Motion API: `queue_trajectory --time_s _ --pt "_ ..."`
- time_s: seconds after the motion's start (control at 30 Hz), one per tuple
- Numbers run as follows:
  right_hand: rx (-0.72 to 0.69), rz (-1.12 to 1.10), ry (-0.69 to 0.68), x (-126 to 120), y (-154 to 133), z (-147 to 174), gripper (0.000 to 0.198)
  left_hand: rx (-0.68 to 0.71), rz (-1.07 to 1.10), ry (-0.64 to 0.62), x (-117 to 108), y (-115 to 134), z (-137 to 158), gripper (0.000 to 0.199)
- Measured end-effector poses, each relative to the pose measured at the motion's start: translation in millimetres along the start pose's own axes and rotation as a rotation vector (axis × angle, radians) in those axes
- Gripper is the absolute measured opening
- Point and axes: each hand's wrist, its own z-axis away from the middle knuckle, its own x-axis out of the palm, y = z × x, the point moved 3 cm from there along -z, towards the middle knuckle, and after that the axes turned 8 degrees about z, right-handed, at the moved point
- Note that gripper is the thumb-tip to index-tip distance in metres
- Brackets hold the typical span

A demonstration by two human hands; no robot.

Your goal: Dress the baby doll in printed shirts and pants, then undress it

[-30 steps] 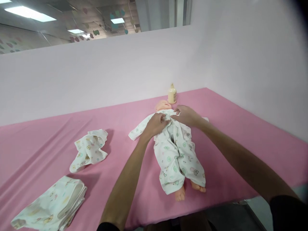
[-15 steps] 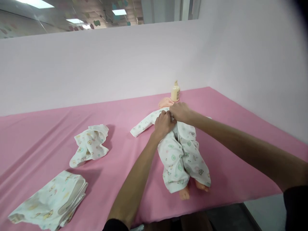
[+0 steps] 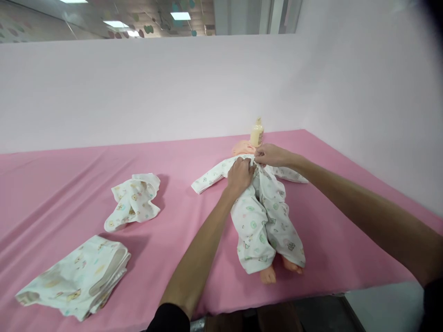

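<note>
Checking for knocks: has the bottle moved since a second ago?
No. The bottle still stands just behind the doll's head by the back wall; its small shift in the picture matches the camera's own motion.

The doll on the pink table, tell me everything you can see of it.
The doll lies on its back on the pink table, head toward the far wall near a cream bottle. It wears a white printed sleepsuit of soft cloth, sleeves spread out. Its bare plastic-looking feet poke out. The left hand and right hand pinch the suit's front near the collar.
</note>
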Motion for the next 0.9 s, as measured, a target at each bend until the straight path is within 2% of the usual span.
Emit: queue_trajectory --time_s 0.1,0.37,0.53,0.63,0.67,0.77,0.8,0.9 --pt "-0.043 -0.071 0.005 3 6 4 0.014 0.046 0.025 0.029 2 -3 -3 0.015" --pt "0.046 0.169 0.167 15 2 -1 0.011 0.086 0.115 0.075 0 -8 -8 0.022" --pt "0.285 0.107 0.286 2 16 7 0.018 -0.042 0.229 0.121 -15 -15 -9 0.015" --pt "0.363 0.047 0.271 -6 26 11 0.011 -0.151 0.26 0.079 -24 -20 -11 0.009" --pt "0.358 0.041 0.258 -7 27 10 0.01 -0.167 0.258 0.06 -25 -20 -13 0.015" --pt "0.255 0.067 0.233 -5 24 -3 0.033 -0.145 0.183 0.043 -22 -19 -20 0.035" --pt "0.208 0.09 0.223 -3 20 -9 0.036 -0.126 0.137 0.039 -19 -18 -23 0.038" --pt "0.125 0.27 0.174 6 9 -31 0.028 -0.075 -0.022 0.002 -6 -15 -27 0.035"
